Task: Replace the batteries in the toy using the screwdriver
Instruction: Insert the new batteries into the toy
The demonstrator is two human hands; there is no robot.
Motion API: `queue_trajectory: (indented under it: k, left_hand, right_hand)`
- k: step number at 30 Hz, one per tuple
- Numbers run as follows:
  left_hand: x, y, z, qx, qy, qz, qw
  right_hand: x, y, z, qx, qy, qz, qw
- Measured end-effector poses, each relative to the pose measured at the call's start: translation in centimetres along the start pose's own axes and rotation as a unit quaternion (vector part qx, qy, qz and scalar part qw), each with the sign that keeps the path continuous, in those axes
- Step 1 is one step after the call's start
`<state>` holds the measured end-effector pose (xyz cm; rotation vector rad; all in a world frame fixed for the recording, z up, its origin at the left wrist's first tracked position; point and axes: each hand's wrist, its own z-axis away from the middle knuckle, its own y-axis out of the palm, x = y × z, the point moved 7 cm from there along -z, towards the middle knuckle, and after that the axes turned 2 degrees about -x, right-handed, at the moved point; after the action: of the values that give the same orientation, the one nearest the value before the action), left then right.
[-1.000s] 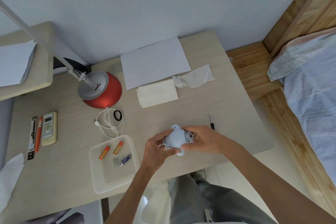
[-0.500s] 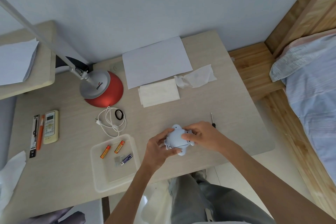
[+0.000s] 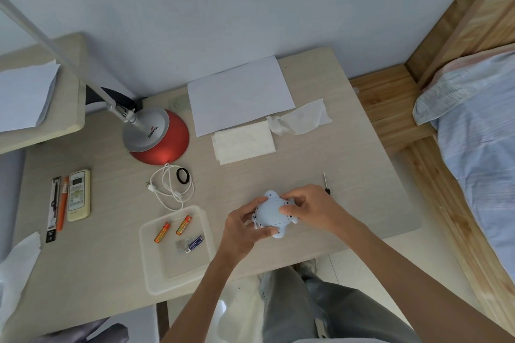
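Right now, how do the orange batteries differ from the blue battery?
The orange batteries are a pair; the blue battery is single. The orange batteries lie toward the far rim of the clear tray; the blue battery lies nearer, beside a small grey piece. All lie slanted inside.

There is one toy [image 3: 269, 213] and one screwdriver [image 3: 325, 182]. Batteries number three: one orange battery [image 3: 162, 232], a second orange battery [image 3: 184, 225] and one blue battery [image 3: 195, 243]. With them are one small grey piece [image 3: 181, 245] and one clear tray [image 3: 143, 253]. Hands number two: the left hand [image 3: 241, 227] and the right hand [image 3: 312, 209]. The table [image 3: 348, 147] also bears one lamp [image 3: 164, 142], one white cable [image 3: 172, 189], one black ring [image 3: 177, 175], one remote [image 3: 79, 195], one orange pen [image 3: 63, 206] and one black packaged strip [image 3: 53, 209]. There is one white sheet [image 3: 239, 95], and tissues number two: one folded tissue [image 3: 243, 142] and one crumpled tissue [image 3: 302, 118].
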<state>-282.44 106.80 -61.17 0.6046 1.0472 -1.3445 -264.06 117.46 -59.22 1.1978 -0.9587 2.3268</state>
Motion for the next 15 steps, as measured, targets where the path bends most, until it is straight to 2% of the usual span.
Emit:
queue_trajectory:
  k: [7, 9, 12, 15]
  left_hand:
    - [0.0, 0.0, -0.3, 0.005, 0.007, -0.006, 1.000]
    - [0.1, 0.0, -0.3, 0.002, 0.006, -0.011, 1.000]
    - [0.2, 0.1, -0.2, -0.001, 0.005, -0.013, 1.000]
    - [0.3, 0.1, -0.1, -0.007, 0.003, -0.018, 1.000]
  right_hand:
    - [0.1, -0.4, 2.0, -0.034, 0.008, -0.007, 0.999]
    - [-0.9, -1.9, 3.0, -0.122, 0.032, 0.005, 0.992]
    - [-3.0, -4.8, 5.4, -0.277, 0.113, 0.114, 0.947]
    - [-4.4, -5.4, 6.3, -0.277, 0.184, 0.217, 0.918]
